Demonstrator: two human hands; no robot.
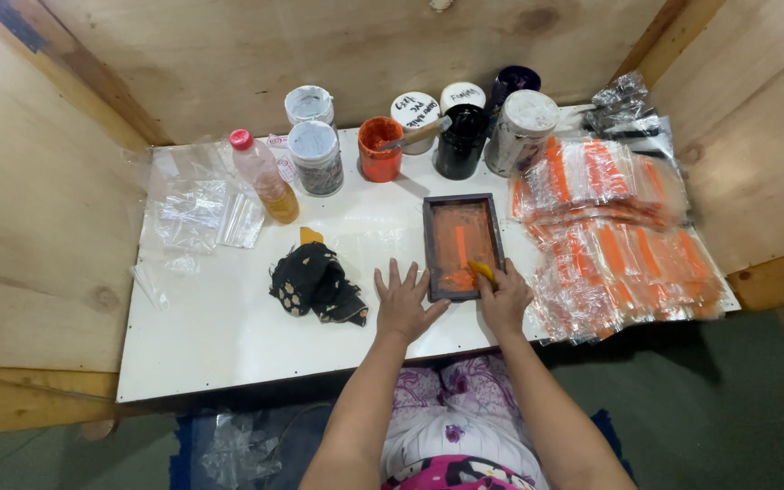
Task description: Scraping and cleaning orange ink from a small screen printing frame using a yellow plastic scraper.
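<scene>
Right hand: right hand (504, 299) was closed around a small yellow squeegee (482, 269), its edge pressed on the orange mesh at the near end of the frame.
Left hand: left hand (402, 300) lay flat and open on the table, fingers spread, holding nothing, its fingertips just beside the frame's near left corner.
Screen frame: small dark-framed printing screen (462, 245), coated in orange ink, lay flat on the white table (220, 336), slightly right of centre, close to the near edge.
Printed bags: heap of clear plastic bags with orange print (619, 245) lay just right of the frame, spread to the table's right edge.
Ink pots: open orange ink pot (379, 149) with a stick resting in it stood behind the frame, beside a black pot (461, 141) and several white-lidded tubs (316, 156) along the back.
Bottle: plastic bottle with a pink cap (265, 188), holding amber liquid, stood left of the pots.
Cloth: crumpled black patterned rag (315, 283) lay left of the open hand.
Blank bags: loose clear bags (194, 209) lay at the table's far left.
Surround: plywood walls (38, 227) enclosed the table on three sides.
</scene>
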